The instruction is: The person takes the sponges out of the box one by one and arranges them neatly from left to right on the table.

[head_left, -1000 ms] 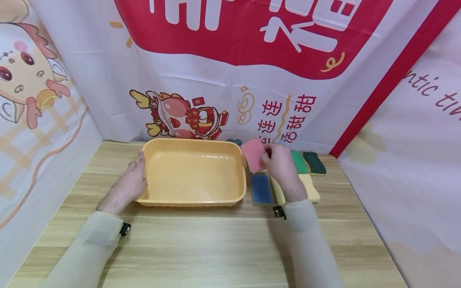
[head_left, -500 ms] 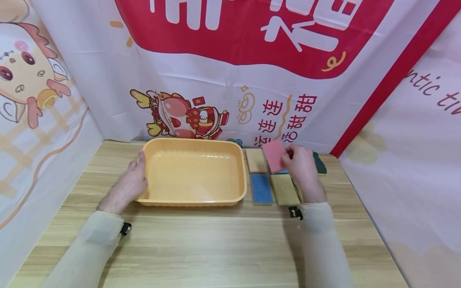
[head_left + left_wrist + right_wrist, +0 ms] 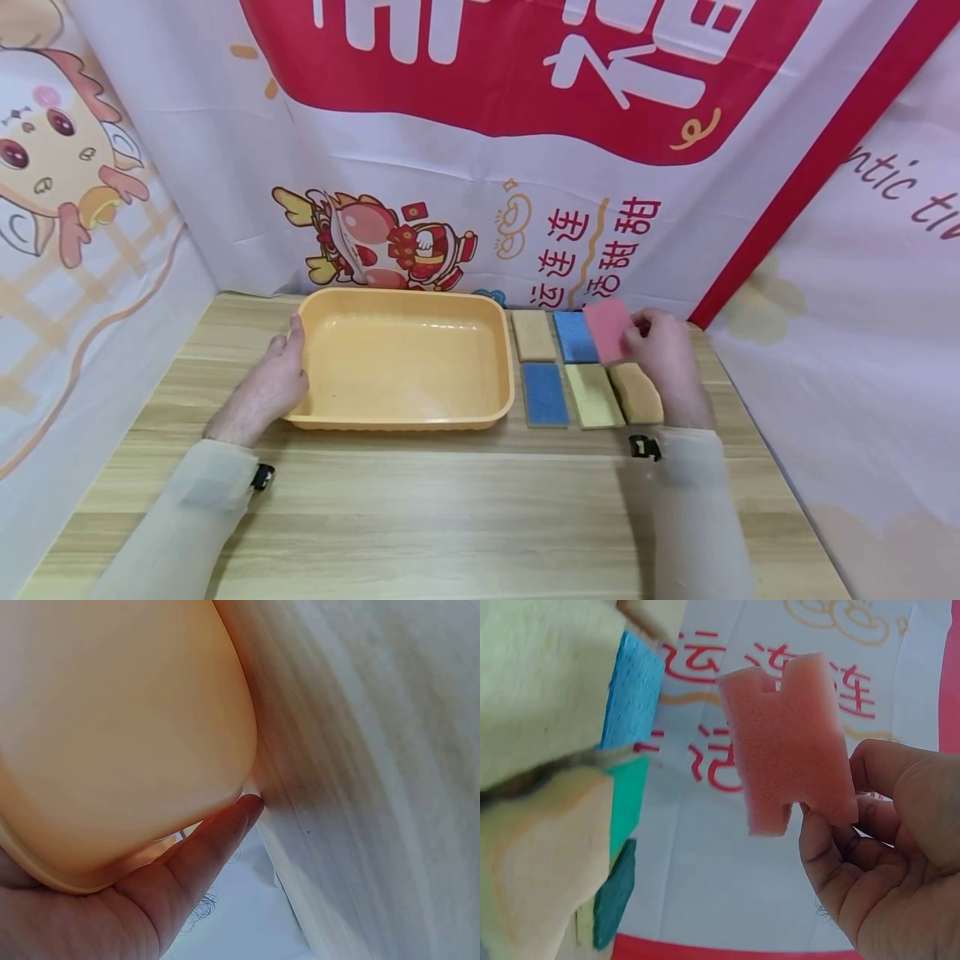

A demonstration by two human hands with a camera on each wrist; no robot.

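My right hand [image 3: 666, 367] pinches a pink sponge [image 3: 607, 331] by its right edge between thumb and fingertips, held above the table at the back right. In the right wrist view the sponge [image 3: 791, 742] shows a notch at its top and another at its bottom. My left hand [image 3: 264, 385] grips the left end of a yellow plastic basin [image 3: 405, 367], thumb at the rim. The left wrist view shows the fingers [image 3: 202, 851] bent under the rim along the basin's outer wall. Nothing lies inside the basin.
Right of the basin sit a tan sponge [image 3: 534, 336], two blue sponges [image 3: 546, 394], a yellow sponge [image 3: 594, 396] and a curved tan sponge [image 3: 637, 393]. The right wrist view shows a green sponge [image 3: 628, 802] and a dark green one [image 3: 615, 896]. A printed cloth [image 3: 480, 167] hangs behind.
My right hand has carried the pink sponge to the right, away from the basin's right rim and past the tan and blue sponges. The left hand and basin have stayed in place.
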